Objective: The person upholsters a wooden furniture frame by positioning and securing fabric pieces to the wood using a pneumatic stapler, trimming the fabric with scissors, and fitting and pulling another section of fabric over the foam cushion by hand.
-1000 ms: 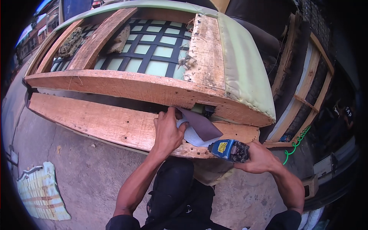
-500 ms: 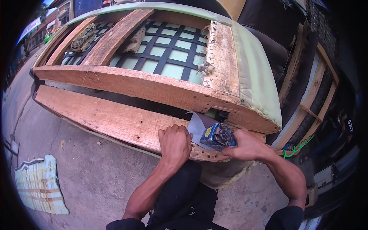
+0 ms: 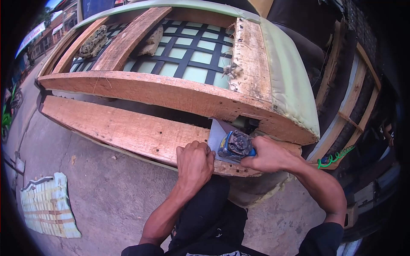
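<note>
1. Grey fabric piece [image 3: 217, 134] is laid over the lower wooden board [image 3: 124, 128] near its right end, between the two hands, with its upper tip raised beside the dark gap [image 3: 162, 116].
2. The blue handheld tool [image 3: 237, 146] is grasped by the right hand [image 3: 269, 154]; its nose is hidden, so contact with the fabric cannot be confirmed.
3. The left hand [image 3: 195, 162] is set on the board with its fingers curled at the fabric's edge; whether cloth is pinched cannot be told.
4. The fabric could be creased or pulled askew if its edge is held loosely while the tool is pressed down.
5. The left fingers could be struck if the tool were slid leftward, since they are placed just beside it.
6. Compared with one second ago, the left hand has been brought down from the gap onto the board, and the tool has been moved from the fabric's lower corner to over the cloth, by which more of the dark side is covered.
</note>
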`<state>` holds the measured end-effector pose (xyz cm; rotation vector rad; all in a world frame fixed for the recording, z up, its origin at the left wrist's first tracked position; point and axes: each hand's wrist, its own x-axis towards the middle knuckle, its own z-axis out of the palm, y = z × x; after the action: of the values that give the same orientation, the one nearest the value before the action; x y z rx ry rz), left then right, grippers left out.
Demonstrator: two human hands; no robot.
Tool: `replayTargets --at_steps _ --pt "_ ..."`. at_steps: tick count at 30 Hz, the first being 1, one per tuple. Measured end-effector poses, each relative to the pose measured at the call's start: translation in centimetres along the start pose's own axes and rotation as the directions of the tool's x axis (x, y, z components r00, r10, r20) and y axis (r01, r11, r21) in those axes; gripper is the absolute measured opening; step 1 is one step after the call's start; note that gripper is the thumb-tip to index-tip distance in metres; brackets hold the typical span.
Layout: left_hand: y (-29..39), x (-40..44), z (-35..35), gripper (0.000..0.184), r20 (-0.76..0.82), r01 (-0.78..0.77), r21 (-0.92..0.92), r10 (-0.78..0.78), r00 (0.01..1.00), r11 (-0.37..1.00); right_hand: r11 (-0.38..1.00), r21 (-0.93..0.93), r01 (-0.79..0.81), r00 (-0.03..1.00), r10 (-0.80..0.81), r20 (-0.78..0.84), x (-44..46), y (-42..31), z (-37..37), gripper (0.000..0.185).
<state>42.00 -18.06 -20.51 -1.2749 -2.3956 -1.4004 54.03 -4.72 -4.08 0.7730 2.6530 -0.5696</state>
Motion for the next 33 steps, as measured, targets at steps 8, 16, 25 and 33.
replayTargets --at_steps 8,16,25,33 --pt "0.2 0.0 -0.5 0.011 0.062 0.043 0.006 -0.044 0.997 0.999 0.995 -0.082 0.056 0.998 -0.057 -0.008 1.5 1.3 0.4 0.045" --pt "1.3 -2.8 1.0 0.022 -0.153 -0.134 0.144 0.156 0.976 0.980 0.995 0.100 -0.030 0.987 0.045 -0.157 -5.8 6.3 -0.8 0.042" --pt "1.2 -5.5 5.2 0.062 0.154 -0.461 0.149 0.440 0.885 0.875 0.902 0.410 0.136 0.924 0.034 -0.380 -7.0 8.9 6.5 0.041" --pt "0.8 -5.7 5.3 0.053 0.067 -0.514 0.160 0.511 0.857 0.842 0.709 0.704 -0.048 0.914 0.316 -0.256 -7.7 4.8 9.0 0.035"
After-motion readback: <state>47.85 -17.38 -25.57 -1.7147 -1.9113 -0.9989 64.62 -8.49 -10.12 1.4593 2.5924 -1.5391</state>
